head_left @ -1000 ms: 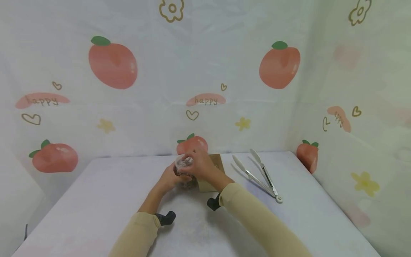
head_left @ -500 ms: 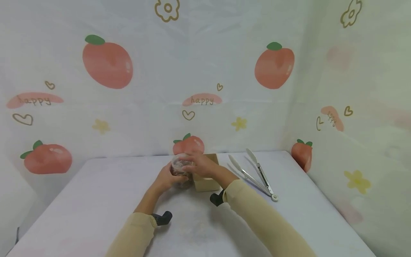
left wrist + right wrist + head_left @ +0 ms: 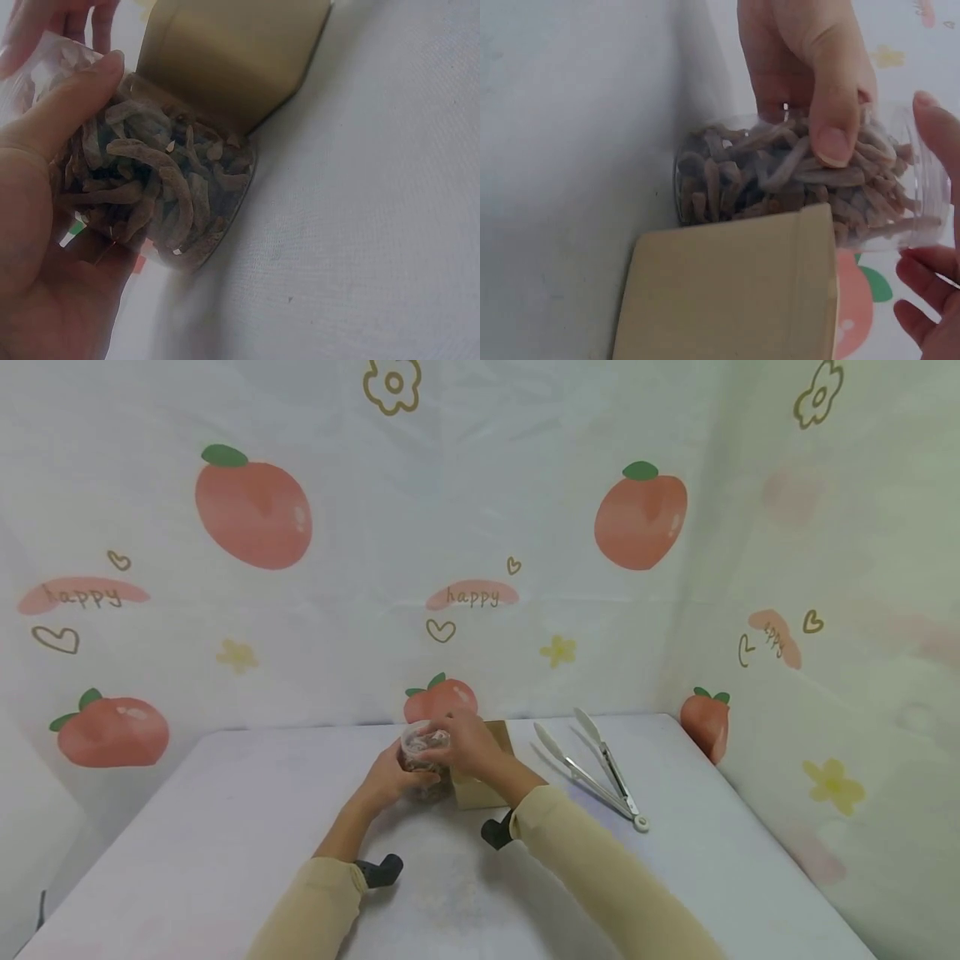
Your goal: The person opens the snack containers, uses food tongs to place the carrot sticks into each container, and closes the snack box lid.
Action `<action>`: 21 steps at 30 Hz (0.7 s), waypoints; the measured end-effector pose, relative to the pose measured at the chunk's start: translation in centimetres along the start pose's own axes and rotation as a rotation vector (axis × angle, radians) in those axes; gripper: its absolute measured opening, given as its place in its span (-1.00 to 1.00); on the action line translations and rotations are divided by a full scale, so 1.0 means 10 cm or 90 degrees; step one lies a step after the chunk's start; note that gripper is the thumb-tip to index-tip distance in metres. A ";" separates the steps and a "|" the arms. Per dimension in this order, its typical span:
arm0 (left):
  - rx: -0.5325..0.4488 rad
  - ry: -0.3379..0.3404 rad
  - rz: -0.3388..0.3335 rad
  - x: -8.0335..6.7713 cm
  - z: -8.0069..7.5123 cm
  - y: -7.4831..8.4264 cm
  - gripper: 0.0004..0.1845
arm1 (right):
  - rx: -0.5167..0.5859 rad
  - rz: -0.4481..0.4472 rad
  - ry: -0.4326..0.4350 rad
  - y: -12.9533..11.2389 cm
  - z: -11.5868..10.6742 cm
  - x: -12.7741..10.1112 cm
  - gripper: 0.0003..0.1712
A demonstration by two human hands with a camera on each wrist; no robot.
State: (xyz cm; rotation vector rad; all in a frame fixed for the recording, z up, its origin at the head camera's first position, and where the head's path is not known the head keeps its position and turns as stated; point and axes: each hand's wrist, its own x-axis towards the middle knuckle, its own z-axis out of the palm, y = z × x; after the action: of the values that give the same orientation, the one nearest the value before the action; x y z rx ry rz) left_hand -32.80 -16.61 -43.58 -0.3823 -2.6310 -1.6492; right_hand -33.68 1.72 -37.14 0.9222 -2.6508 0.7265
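A clear plastic jar full of brown-grey, curved dried pieces stands upright on the table. My left hand grips its side; in the left wrist view the thumb lies across the jar. At the top, my right hand has thumb and fingers on opposite sides of the clear lid, gripping its edge. Right beside the jar, a beige open-topped box is partly hidden by my right hand and forearm in the head view.
Metal tongs with pale tips lie spread apart to the right of the box. A white patterned backdrop rises behind the table and along its right side.
My right hand opened out over the jar's top half a second ago, and its fingers have curled in again at the lid. The left hand keeps its hold on the jar.
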 end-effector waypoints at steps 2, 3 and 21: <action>-0.002 0.003 0.002 0.00 0.00 0.00 -0.04 | -0.007 0.015 0.023 -0.01 0.04 0.01 -0.55; -0.002 0.005 0.003 0.00 0.00 0.00 -0.04 | -0.007 0.016 0.029 -0.01 0.05 0.01 -0.56; 0.003 -0.005 0.015 0.01 -0.01 -0.04 -0.05 | 0.114 -0.009 -0.098 0.05 -0.11 0.06 -0.57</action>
State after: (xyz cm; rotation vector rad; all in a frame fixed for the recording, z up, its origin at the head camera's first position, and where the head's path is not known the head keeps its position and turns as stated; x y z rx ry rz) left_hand -32.94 -16.80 -43.86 -0.4188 -2.6260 -1.6376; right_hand -34.35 2.31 -36.16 1.0834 -2.7422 0.9365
